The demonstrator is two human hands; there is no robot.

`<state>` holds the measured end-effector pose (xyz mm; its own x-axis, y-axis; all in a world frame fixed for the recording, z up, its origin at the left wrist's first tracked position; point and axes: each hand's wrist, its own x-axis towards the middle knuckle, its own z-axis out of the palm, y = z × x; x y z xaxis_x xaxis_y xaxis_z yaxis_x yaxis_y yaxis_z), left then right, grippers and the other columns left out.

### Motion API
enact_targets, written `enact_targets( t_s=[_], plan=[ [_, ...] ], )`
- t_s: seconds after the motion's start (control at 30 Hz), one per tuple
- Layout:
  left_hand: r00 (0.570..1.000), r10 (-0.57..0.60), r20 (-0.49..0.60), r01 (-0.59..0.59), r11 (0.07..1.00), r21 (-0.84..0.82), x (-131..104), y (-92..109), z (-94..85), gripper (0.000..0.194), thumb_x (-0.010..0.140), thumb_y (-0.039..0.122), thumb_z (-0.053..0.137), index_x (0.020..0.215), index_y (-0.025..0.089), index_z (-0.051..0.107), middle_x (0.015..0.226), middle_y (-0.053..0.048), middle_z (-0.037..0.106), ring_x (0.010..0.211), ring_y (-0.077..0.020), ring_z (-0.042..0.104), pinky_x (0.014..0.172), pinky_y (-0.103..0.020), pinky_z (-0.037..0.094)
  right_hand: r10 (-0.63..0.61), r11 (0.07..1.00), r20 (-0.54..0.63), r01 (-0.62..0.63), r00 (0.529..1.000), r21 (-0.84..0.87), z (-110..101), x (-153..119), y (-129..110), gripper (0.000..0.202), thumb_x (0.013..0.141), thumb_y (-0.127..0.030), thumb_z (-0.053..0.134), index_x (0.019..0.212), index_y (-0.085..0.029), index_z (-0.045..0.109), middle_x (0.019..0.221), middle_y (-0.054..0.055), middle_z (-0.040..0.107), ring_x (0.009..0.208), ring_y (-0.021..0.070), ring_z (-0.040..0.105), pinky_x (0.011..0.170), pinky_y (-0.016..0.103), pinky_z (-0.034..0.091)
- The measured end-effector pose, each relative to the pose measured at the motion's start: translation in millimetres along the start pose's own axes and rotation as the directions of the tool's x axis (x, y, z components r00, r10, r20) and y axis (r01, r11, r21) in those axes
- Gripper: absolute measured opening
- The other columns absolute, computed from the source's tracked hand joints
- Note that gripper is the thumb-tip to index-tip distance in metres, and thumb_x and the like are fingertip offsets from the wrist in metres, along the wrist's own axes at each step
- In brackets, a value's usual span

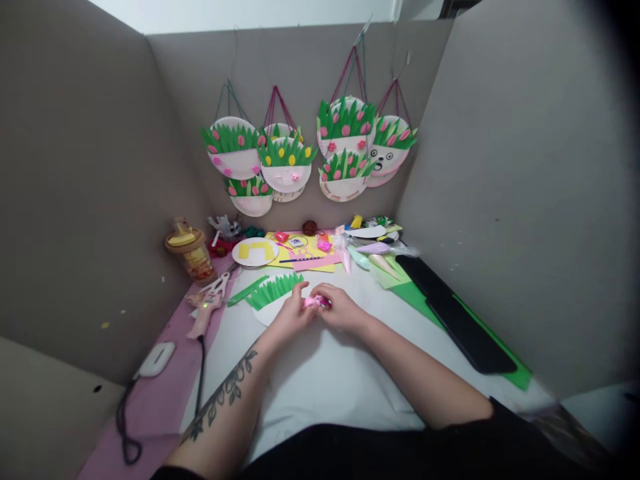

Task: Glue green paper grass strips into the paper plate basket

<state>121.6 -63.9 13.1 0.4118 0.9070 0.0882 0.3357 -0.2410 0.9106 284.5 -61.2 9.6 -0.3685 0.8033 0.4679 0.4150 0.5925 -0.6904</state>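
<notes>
Both hands meet over the middle of the table, closed on a small pink piece [311, 302] with a shiny magenta part at its right end; its exact kind is hard to make out. My left hand [291, 313] grips its left side with the thumb raised. The fingers of my right hand [341, 309] curl round the other end. Partly behind my left hand lies a white paper plate half [265, 313], with a fringe of green paper grass [275, 288] along its upper edge. A green paper strip [247, 292] lies to its left.
A pink glue gun [204, 313] with a cord lies at left, near a lidded cup [193, 257]. Piping bags [345, 257] and coloured paper sit at the back. A long black object [465, 327] lies at right. Decorated paper plates [287, 170] hang on the rear panel.
</notes>
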Motion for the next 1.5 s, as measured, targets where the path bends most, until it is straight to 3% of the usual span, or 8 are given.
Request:
enact_targets(
  t_s=[0.3, 0.7, 0.77, 0.87, 1.03, 1.17, 1.27, 1.5],
  plan=[
    [0.983, -0.116, 0.145, 0.151, 0.953, -0.263, -3.2, 11.5, -10.5, 0.057, 0.078, 0.039, 0.058, 0.126, 0.016, 0.035, 0.066, 0.004, 0.058, 0.056, -0.0091, 0.052, 0.055, -0.021, 0.037, -0.07, 0.997, -0.057, 0.069, 0.996, -0.025, -8.9, -2.6, -3.5, 0.007, 0.072, -0.015, 0.056, 0.072, -0.021, 0.057, 0.076, 0.001, 0.057, 0.069, 0.0156, 0.053, 0.065, 0.027, 0.042],
    [0.989, -0.133, 0.061, 0.146, 0.927, -0.345, 0.1, 3.7, -19.9, 0.056, 0.075, 0.038, 0.064, 0.119, 0.015, 0.039, 0.064, 0.003, 0.06, 0.056, -0.0107, 0.055, 0.057, -0.023, 0.043, -0.018, 1.0, -0.172, 0.018, 0.985, -0.004, -18.4, -1.9, 5.4, 0.009, 0.068, -0.012, 0.054, 0.064, -0.019, 0.055, 0.069, 0.0, 0.056, 0.064, 0.0137, 0.051, 0.06, 0.025, 0.039],
    [0.988, -0.155, 0.002, 0.145, 0.921, -0.36, 0.4, 4.3, -23.4, 0.056, 0.073, 0.039, 0.066, 0.117, 0.015, 0.04, 0.067, 0.002, 0.061, 0.059, -0.0115, 0.058, 0.058, -0.023, 0.045, 0.062, 0.998, -0.305, -0.06, 0.95, 0.017, -27.1, -0.5, 13.7, 0.007, 0.07, -0.015, 0.054, 0.064, -0.019, 0.055, 0.068, 0.0, 0.056, 0.064, 0.0142, 0.051, 0.06, 0.026, 0.039],
    [0.98, -0.179, -0.083, 0.132, 0.91, -0.393, 1.5, 4.5, -29.2, 0.056, 0.072, 0.041, 0.067, 0.115, 0.016, 0.042, 0.073, -0.001, 0.063, 0.064, -0.0126, 0.061, 0.059, -0.023, 0.047, 0.208, 0.978, -0.472, -0.186, 0.857, 0.092, -33.8, 2.5, 27.0, 0.011, 0.076, -0.025, 0.056, 0.068, -0.019, 0.059, 0.07, 0.001, 0.056, 0.062, 0.0141, 0.05, 0.059, 0.026, 0.039],
    [0.977, -0.191, -0.094, 0.124, 0.87, -0.478, 4.6, -1.2, -31.1, 0.059, 0.07, 0.042, 0.07, 0.114, 0.017, 0.041, 0.074, 0.0, 0.063, 0.065, -0.0115, 0.061, 0.063, -0.024, 0.048, 0.254, 0.965, -0.183, -0.262, 0.95, -0.02, -18.5, 3.8, 42.0, 0.017, 0.073, -0.035, 0.064, 0.079, -0.02, 0.07, 0.083, 0.004, 0.055, 0.08, 0.0179, 0.056, 0.074, 0.03, 0.042],
    [0.981, -0.182, -0.064, 0.124, 0.849, -0.514, 6.1, -5.4, -28.2, 0.059, 0.07, 0.041, 0.07, 0.115, 0.017, 0.04, 0.073, 0.001, 0.062, 0.063, -0.0106, 0.061, 0.065, -0.025, 0.048, 0.348, 0.918, -0.166, -0.371, 0.923, -0.139, -16.5, 1.2, 50.6, 0.023, 0.065, -0.027, 0.069, 0.086, -0.02, 0.066, 0.082, 0.001, 0.056, 0.072, 0.0154, 0.054, 0.067, 0.027, 0.042],
    [0.981, -0.191, -0.044, 0.143, 0.85, -0.506, 6.3, -5.6, -26.2, 0.059, 0.071, 0.039, 0.07, 0.116, 0.017, 0.04, 0.07, 0.002, 0.061, 0.062, -0.0104, 0.06, 0.065, -0.024, 0.048, 0.369, 0.897, -0.164, -0.397, 0.915, -0.196, -21.7, -0.1, 56.2, 0.014, 0.065, -0.02, 0.064, 0.079, -0.02, 0.063, 0.071, -0.002, 0.058, 0.066, 0.0147, 0.053, 0.062, 0.024, 0.039],
    [0.971, -0.232, -0.061, 0.172, 0.849, -0.499, 5.9, -1.1, -24.9, 0.056, 0.071, 0.035, 0.071, 0.115, 0.016, 0.042, 0.069, 0.002, 0.06, 0.06, -0.01, 0.06, 0.064, -0.024, 0.049, 0.359, 0.917, -0.002, -0.353, 0.933, -0.187, -24.1, -4.1, 58.7, 0.017, 0.073, -0.013, 0.054, 0.078, -0.021, 0.067, 0.084, 0.003, 0.068, 0.08, 0.0183, 0.06, 0.073, 0.027, 0.042]
  ],
)
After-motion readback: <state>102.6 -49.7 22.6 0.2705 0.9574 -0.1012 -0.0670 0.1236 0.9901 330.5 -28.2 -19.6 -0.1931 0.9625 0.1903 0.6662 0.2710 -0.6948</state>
